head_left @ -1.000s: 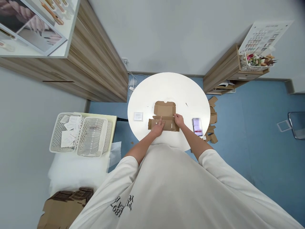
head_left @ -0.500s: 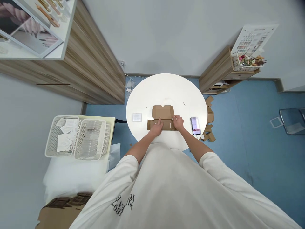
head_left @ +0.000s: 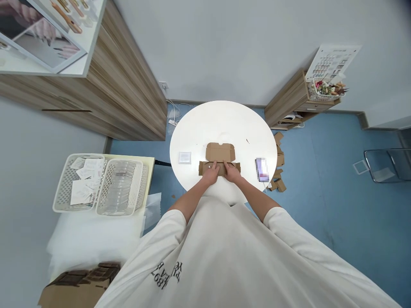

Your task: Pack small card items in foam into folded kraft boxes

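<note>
On the bench [head_left: 205, 122], the box [head_left: 220, 152], its long axis set left to right, is touched on its near part by left hand [head_left: 211, 174] and right hand [head_left: 232, 173], equally close, fingers extended, any pinch being impossible to tell.

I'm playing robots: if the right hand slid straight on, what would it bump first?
Probably the upper cardboard panel, just beyond the right hand, though depth there is unclear.

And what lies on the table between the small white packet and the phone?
The head view shows brown cardboard between them, with the left hand and right hand on it.
</note>
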Available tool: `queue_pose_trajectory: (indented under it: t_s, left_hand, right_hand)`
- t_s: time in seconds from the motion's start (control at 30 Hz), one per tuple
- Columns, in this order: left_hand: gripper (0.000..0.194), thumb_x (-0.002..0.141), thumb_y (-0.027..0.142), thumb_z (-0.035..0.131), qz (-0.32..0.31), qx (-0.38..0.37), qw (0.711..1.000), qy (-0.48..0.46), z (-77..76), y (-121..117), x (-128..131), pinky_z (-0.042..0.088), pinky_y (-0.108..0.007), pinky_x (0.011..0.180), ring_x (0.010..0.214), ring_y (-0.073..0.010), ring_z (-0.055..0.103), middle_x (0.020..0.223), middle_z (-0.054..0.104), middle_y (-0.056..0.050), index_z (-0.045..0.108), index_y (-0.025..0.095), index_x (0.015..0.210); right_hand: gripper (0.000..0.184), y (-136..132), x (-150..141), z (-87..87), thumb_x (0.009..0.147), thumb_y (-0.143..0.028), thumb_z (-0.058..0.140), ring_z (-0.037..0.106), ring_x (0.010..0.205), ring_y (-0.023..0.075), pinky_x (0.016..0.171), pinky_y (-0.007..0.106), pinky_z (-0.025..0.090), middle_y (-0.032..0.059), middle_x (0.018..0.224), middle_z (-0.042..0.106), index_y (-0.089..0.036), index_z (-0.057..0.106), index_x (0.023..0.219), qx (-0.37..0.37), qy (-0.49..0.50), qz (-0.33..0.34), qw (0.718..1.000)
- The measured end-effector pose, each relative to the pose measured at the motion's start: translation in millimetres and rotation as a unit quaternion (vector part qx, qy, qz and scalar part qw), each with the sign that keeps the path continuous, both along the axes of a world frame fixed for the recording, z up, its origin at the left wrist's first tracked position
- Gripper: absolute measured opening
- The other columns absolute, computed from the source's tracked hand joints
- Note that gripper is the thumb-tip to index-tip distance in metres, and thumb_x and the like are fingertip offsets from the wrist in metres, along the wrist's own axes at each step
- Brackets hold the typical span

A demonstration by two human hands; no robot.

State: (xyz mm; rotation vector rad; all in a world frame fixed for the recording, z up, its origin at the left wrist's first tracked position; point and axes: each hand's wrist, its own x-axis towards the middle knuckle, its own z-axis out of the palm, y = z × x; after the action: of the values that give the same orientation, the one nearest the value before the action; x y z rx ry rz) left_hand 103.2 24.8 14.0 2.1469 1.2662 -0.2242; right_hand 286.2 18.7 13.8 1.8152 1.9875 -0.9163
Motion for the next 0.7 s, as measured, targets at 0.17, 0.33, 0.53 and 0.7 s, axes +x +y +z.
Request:
queue_pose_trajectory:
  t_s: [0.17, 0.33, 0.53, 0.7]
  left_hand:
    - [0.064, 0.088, 0.014, 0.051, 0.192, 0.098, 0.976, -0.041, -1.1, -22, -24, 0.033, -0.053, 0.112, 0.143, -0.0377, 0.036, 0.163, 0.026, -0.017, 0.037, 0.019, 0.15]
    - [0.072, 0.086, 0.019, 0.054, 0.329, 0.002, 0.944, -0.023, -11.1, -16, -49, 0.042, -0.051, 0.105, 0.132, -0.0362, 0.047, 0.149, 0.043, -0.017, 0.032, 0.025, 0.155]
    - [0.056, 0.089, 0.025, 0.057, 0.275, -0.06, 0.956, -0.083, -25.8, -3, -45, 0.045, -0.045, 0.105, 0.127, -0.0317, 0.053, 0.142, 0.049, -0.014, 0.048, 0.026, 0.144]
    - [0.064, 0.089, 0.019, 0.054, 0.203, -0.021, 0.971, -0.121, -21.1, -7, -32, 0.046, -0.043, 0.105, 0.128, -0.0306, 0.054, 0.145, 0.046, -0.015, 0.039, 0.024, 0.151]
  right_hand:
    - [0.103, 3, -3, -0.6, 0.092, -0.031, 0.065, 0.051, 0.13, 0.033, 0.1, 0.036, 0.042, 0.0187, 0.148, 0.051, -0.018, -0.007, 0.165, -0.017, -0.006, -0.008, 1.0]
    - [0.104, 5, -5, 4.2, 0.092, -0.03, 0.064, 0.053, 0.125, 0.0323, 0.093, 0.034, 0.046, 0.0186, 0.146, 0.053, -0.018, -0.01, 0.164, -0.031, -0.001, -0.019, 0.999]
    - [0.104, 4, -6, 5.4, 0.093, -0.03, 0.064, 0.052, 0.126, 0.0325, 0.097, 0.035, 0.044, 0.0187, 0.143, 0.055, -0.017, -0.01, 0.164, -0.034, 0.002, -0.022, 0.999]
    - [0.104, 3, -6, 2.4, 0.092, -0.031, 0.064, 0.051, 0.128, 0.0329, 0.098, 0.036, 0.044, 0.0185, 0.146, 0.052, -0.017, -0.01, 0.164, -0.035, 0.003, -0.019, 0.999]
